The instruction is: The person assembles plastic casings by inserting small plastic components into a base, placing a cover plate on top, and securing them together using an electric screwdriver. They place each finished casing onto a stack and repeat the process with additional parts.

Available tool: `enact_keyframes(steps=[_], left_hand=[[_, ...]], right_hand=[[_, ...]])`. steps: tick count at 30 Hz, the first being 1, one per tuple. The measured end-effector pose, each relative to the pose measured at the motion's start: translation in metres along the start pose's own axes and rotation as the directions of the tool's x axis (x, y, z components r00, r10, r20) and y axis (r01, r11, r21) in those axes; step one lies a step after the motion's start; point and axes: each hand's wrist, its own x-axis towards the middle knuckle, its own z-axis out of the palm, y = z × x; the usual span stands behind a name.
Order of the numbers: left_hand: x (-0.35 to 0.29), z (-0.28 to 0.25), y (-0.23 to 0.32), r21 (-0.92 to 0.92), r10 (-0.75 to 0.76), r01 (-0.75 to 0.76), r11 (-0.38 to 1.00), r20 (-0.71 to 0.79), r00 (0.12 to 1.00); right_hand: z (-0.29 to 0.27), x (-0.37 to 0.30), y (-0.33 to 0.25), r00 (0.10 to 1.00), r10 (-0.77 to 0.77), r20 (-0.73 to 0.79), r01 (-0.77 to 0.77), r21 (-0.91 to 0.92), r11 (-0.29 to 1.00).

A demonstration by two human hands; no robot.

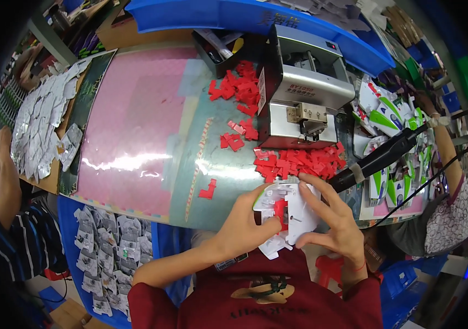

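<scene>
Between my two hands, over the table's front edge, is a white plastic toy housing (301,215) with its hollow inside facing up. My left hand (243,223) grips its left side, and the thumb reaches inside against a red plastic piece (280,210). Around the right edge curl the fingers of my right hand (334,219), thumb at the lower corner. Just beyond lies a heap of loose red plastic pieces (302,161). One stray L-shaped red piece (207,189) rests to the left. How the piece inside is seated is partly hidden by my thumb.
A silver machine (306,82) stands behind the red heap. A black handheld tool (379,156) with a cable slants in at right, beside stacked white-green housings (390,118). A blue bin (160,241) of grey-white parts sits lower left. Other people work at both sides.
</scene>
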Motion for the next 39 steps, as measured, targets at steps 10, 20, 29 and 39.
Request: enact_keyframes(steps=[10,20,29,39], left_hand=[[0.003,0.001,-0.009,0.093,0.090,-0.084,0.992,-0.057,0.994],[0.014,0.005,-0.020,-0.039,-0.125,0.122,0.992,-0.061,0.990],[0.013,0.005,-0.023,-0.231,-0.173,0.126,0.965,-0.192,0.966],[0.018,0.000,-0.035,-0.463,-0.245,0.137,0.876,-0.182,0.952]], right_hand=[[0.015,0.000,0.007,0.993,0.005,-0.115,-0.004,0.011,1.000],[0.020,-0.009,0.013,0.985,-0.006,-0.174,-0.002,-0.043,0.999],[0.002,-0.045,0.072,0.286,0.494,-0.821,0.175,0.552,0.815],[0.018,0.012,0.085,0.623,0.600,-0.501,0.263,0.857,0.443]])
